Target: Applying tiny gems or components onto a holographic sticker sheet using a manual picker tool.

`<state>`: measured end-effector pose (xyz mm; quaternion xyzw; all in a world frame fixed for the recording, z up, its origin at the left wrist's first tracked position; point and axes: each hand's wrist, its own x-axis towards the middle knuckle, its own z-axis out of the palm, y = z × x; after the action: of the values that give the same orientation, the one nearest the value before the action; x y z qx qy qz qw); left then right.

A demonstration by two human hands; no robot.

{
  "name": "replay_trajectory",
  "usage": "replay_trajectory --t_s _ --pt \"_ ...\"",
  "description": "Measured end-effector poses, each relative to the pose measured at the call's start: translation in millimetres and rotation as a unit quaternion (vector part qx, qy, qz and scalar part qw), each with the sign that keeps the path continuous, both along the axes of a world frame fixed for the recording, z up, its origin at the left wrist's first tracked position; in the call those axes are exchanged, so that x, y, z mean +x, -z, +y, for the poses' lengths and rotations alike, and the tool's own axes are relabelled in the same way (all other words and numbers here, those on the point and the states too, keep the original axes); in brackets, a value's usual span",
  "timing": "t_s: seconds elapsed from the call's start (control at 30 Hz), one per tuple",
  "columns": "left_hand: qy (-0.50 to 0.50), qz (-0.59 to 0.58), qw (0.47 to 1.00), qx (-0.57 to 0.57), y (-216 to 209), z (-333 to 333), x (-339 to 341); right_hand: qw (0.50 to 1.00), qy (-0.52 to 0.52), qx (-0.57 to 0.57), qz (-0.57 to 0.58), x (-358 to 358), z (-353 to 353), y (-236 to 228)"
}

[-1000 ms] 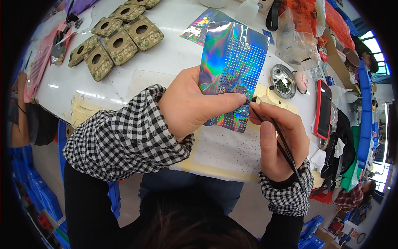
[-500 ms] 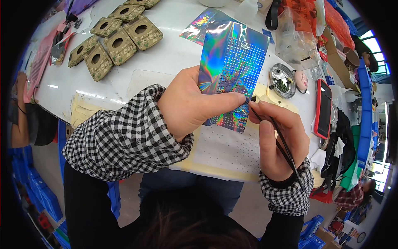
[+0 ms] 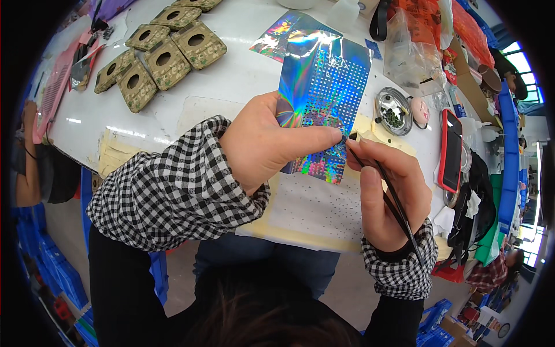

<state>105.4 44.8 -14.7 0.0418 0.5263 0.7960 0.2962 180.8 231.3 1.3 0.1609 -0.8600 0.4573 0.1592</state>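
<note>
My left hand (image 3: 263, 139) is closed on a shiny holographic sheet (image 3: 329, 81) with rows of small pale dots, thumb on top and fingers hidden behind. In my right hand (image 3: 396, 188) is a pair of dark tweezers (image 3: 395, 205), pinched between thumb and fingers. Their tips meet the sheet's right edge beside my left thumb; whether they grip anything there is too small to tell. Under the hands lies a white paper (image 3: 312, 211) speckled with small dark dots and bordered by yellowish tape. Right of the sheet stands a round clear dish (image 3: 394, 111) with small dark green pieces.
Several camouflage-patterned pieces with round holes (image 3: 163, 59) lie at the far left. Another holographic sheet (image 3: 272, 37) lies behind the held one. To the right are a red-cased phone (image 3: 451, 151), a small pink round object (image 3: 420, 111) and plastic bags (image 3: 407, 52). Another person's arm (image 3: 28, 156) shows at the left.
The holographic sheet has tilted slightly, so its reflections differ. Both hands stay almost in place, with the tweezers still at the sheet's edge.
</note>
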Motion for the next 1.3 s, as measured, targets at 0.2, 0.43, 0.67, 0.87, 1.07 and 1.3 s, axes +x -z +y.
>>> replay_trajectory --t_s 0.2,0.43,0.67,0.87,1.07,1.3 --pt "0.006 -0.008 1.0 0.011 -1.6 0.2 -0.1 1.0 0.004 -0.004 -0.004 0.5 -0.6 -0.4" --pt "0.008 -0.012 1.0 0.008 -4.7 -0.3 0.3 1.0 0.006 -0.002 0.002 0.4 -0.8 -0.4" --pt "0.007 -0.013 1.0 0.013 -5.4 0.0 0.8 0.999 -0.021 0.036 -0.026 2.2 1.5 -6.7" --pt "0.006 -0.004 1.0 0.003 -3.9 0.8 0.7 1.0 0.005 0.013 0.022 -1.0 -1.3 -0.4" --pt "0.019 -0.016 1.0 -0.01 -3.2 -0.5 -0.5 0.999 0.001 0.023 0.03 -1.6 0.0 0.2" --pt "0.021 -0.013 0.999 -0.023 -2.6 -1.3 0.7 0.999 -0.004 0.017 0.028 -1.8 -0.3 -0.9"
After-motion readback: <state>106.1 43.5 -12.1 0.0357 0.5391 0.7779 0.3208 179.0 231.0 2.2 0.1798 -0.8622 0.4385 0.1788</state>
